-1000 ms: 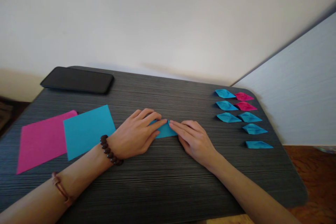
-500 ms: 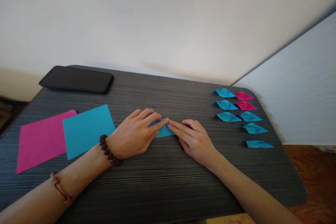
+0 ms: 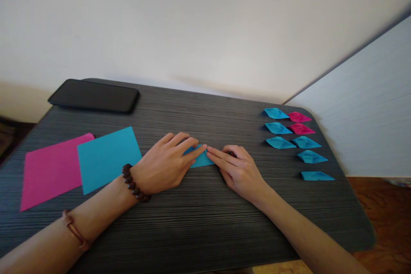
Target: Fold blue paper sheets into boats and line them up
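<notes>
On the dark table between my hands lies a small folded piece of blue paper, partly covered by fingers. My left hand presses on its left part, the index finger stretched along the upper edge. From the other side my right hand holds the paper's right end, index and middle fingertips together on it. The fingertips of both hands nearly meet at the top middle of the paper. The thumbs are mostly hidden.
At left a blue sheet overlaps a pink sheet. Behind them lies a black phone-like slab. Several folded paper boats, blue and pink, stand in rows at right. A wall borders the dark table.
Both hands stay on the blue paper in almost the same position. The whole view has shifted very slightly.
</notes>
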Demonstrator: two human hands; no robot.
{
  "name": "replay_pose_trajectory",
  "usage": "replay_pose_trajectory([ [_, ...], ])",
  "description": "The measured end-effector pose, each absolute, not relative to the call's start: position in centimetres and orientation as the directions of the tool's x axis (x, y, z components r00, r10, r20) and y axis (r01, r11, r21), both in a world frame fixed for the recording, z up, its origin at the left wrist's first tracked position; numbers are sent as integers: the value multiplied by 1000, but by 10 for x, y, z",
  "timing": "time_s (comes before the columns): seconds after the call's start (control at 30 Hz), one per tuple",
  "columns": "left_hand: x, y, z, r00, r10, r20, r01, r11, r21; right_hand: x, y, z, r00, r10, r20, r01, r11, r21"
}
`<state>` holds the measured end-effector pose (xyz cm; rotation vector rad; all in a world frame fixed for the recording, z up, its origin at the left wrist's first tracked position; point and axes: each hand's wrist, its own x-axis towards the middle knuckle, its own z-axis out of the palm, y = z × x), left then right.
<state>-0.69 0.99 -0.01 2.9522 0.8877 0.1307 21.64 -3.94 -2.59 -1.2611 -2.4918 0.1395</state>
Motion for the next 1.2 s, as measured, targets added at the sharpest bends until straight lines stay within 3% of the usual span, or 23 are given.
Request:
replay_pose_trajectory([
  [0.63, -7, 10, -1, 835, 544, 79, 541, -839, 59, 217, -39, -26, -566, 781, 264, 764, 617, -188],
  [0.97, -6, 8, -1, 827, 557, 72, 556, -831, 36, 215, -41, -22, -620, 740, 260, 753, 655, -68],
  [1.2, -6, 8, -2, 826, 557, 91, 557, -830, 28, 215, -43, -24, -617, 742, 262, 753, 654, -77],
])
